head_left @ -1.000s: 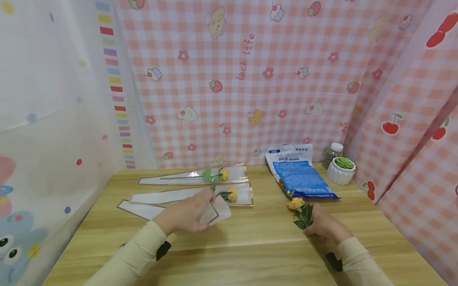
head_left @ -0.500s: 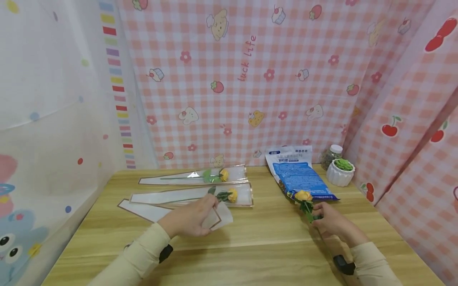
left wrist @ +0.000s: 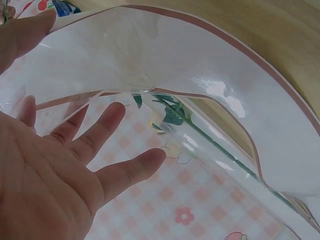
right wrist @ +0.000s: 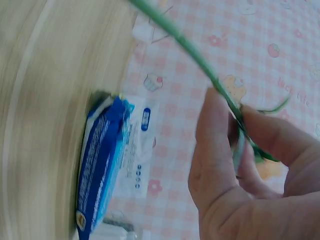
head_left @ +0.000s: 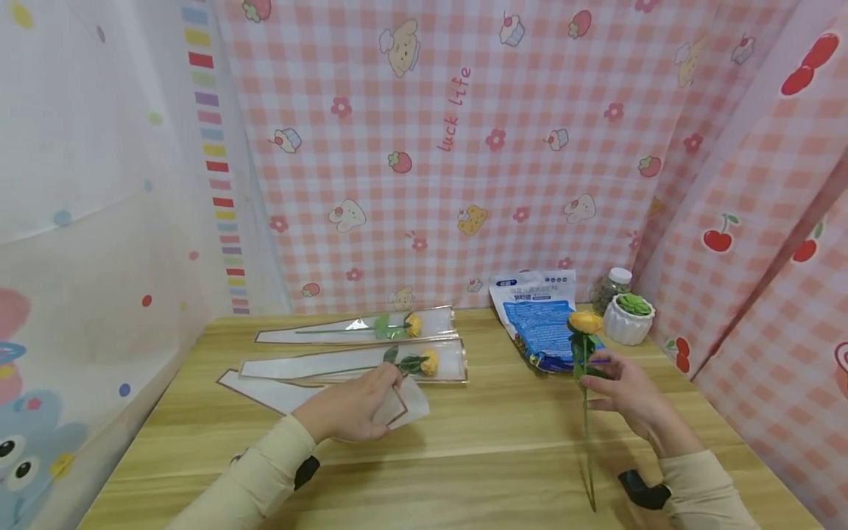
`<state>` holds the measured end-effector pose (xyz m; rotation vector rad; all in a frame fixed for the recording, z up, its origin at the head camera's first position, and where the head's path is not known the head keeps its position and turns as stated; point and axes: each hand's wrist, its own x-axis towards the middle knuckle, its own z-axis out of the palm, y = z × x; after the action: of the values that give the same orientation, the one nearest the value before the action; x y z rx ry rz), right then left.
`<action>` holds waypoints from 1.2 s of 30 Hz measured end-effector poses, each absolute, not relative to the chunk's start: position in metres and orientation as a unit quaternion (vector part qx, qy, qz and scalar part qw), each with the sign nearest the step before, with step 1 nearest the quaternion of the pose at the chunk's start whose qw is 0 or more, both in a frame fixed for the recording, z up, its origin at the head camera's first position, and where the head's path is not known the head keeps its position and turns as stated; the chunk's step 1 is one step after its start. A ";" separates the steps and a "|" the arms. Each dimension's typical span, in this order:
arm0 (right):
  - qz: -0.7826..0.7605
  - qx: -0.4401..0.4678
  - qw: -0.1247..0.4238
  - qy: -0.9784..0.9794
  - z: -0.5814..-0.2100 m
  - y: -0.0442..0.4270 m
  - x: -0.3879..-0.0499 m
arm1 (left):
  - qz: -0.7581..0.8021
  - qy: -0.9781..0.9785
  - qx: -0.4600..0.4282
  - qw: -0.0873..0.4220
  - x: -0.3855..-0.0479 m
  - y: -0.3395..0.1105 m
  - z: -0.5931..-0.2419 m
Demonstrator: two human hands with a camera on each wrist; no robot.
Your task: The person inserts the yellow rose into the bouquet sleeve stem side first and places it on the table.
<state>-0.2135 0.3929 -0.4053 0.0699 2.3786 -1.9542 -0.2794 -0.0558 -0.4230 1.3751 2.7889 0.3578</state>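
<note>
My left hand point(head_left: 354, 401) pinches the wide end of a white flower sleeve point(head_left: 258, 388) with a brown border. In the left wrist view, that hand point(left wrist: 55, 165) has its other fingers spread, and the sleeve point(left wrist: 165, 55) curves up with its mouth gaping. My right hand point(head_left: 626, 394) holds a yellow rose point(head_left: 586, 322) by its stem just under the leaves, bloom upward and stem hanging down. From the right wrist, thumb and fingers of the right hand point(right wrist: 245, 165) pinch the green stem point(right wrist: 185, 45).
Two more sleeves, a far one point(head_left: 324, 327) and a nearer one point(head_left: 285, 366), lie behind my left hand, each with a yellow rose inside. A blue-and-white bag point(head_left: 539, 324) lies at the back right, beside a potted succulent point(head_left: 629, 320) and a lidded jar point(head_left: 606, 289).
My right hand has raised the rose from the table and turned it upright, drawing slightly right. The left hand stays nearly in place with the sleeve.
</note>
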 end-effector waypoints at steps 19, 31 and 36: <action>-0.764 0.022 -0.094 0.638 -0.381 0.384 -0.202 | 0.116 0.887 0.447 0.007 -0.281 -0.052 -0.424; -0.772 0.065 -0.124 0.620 -0.374 0.370 -0.205 | 0.117 0.886 0.449 0.013 -0.284 -0.048 -0.425; -0.781 0.046 -0.146 0.605 -0.369 0.359 -0.209 | 0.112 0.886 0.449 0.014 -0.285 -0.046 -0.425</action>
<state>-0.2089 0.3588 -0.3690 0.1603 2.1004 -2.7134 -0.2846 -0.0463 -0.4252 1.3995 2.7602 0.3485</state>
